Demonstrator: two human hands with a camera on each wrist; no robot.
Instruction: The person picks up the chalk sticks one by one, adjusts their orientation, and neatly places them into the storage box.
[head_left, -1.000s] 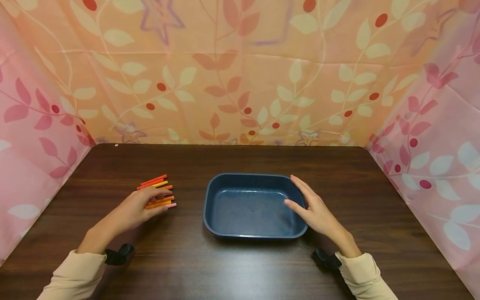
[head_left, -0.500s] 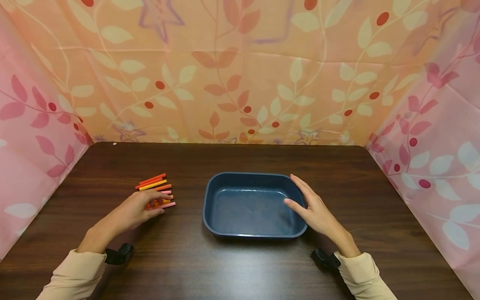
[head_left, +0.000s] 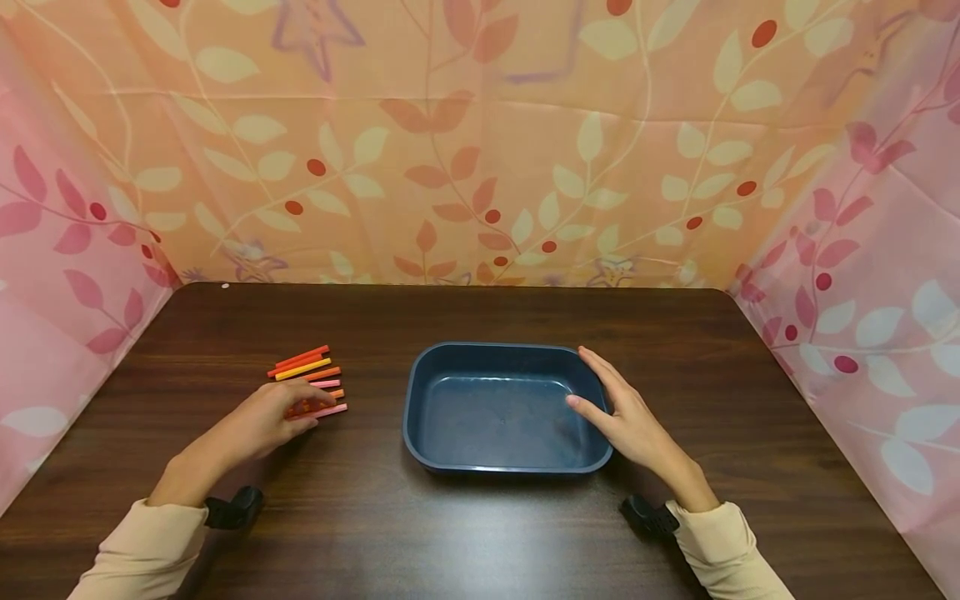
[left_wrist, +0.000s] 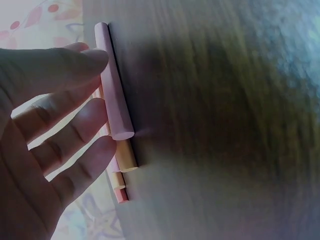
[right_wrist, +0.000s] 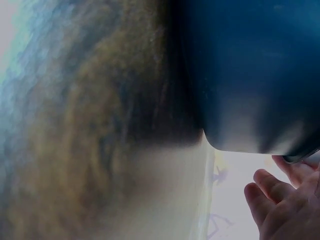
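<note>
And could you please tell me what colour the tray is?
The tray is dark blue, inside and along its rim; the head view shows it best.

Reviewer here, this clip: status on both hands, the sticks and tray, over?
Left hand over coloured sticks, grip unclear. Right hand on right side of blue tray, thumb inside. Sticks lying on table, some partly hidden by left hand.

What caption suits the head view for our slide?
Left hand over coloured sticks, right hand touching the blue tray.
</note>
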